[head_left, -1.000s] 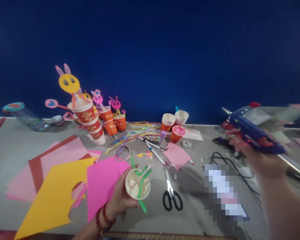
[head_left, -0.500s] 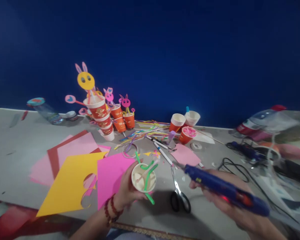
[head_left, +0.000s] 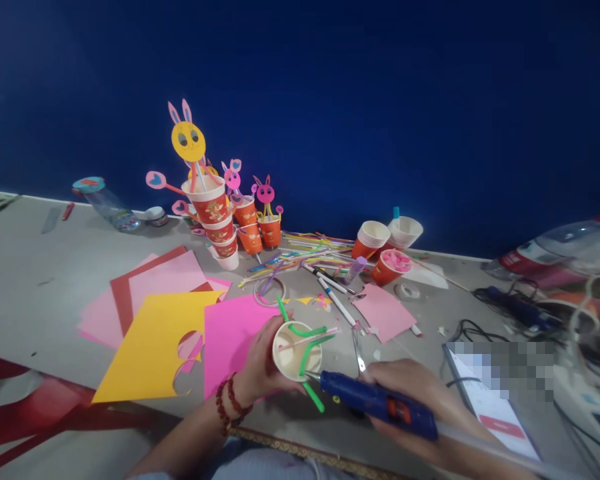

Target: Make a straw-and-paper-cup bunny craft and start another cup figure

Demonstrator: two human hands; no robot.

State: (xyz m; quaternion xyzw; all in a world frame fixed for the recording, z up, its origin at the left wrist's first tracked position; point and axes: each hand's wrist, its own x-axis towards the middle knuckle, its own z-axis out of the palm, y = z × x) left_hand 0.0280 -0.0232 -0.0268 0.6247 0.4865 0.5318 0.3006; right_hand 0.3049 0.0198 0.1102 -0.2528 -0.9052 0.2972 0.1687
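Note:
A paper cup (head_left: 296, 357) is held from its left side by my left hand (head_left: 266, 360). Green pipe cleaners (head_left: 307, 355) bend inside the cup and poke out through its walls, and a thin pale stick lies across the opening. My right hand (head_left: 405, 393) is wrapped round a blue glue gun (head_left: 375, 400). The metal nozzle meets the near right rim of the cup, beside the green piece there; whether they touch is hard to tell. Scissors (head_left: 361, 363) lie mostly hidden under my right hand.
Behind stand stacked red cups with rabbit figures (head_left: 213, 210), pipe cleaners (head_left: 300, 253), markers (head_left: 337, 300) and more cups (head_left: 373, 237). Coloured paper (head_left: 155, 353) covers the left. At right are a phone (head_left: 495, 400), black cables and a large bottle (head_left: 555, 250).
My right hand has brought the glue gun left to the cup's rim, covering most of the scissors. The view has shifted, and a phone now shows at right.

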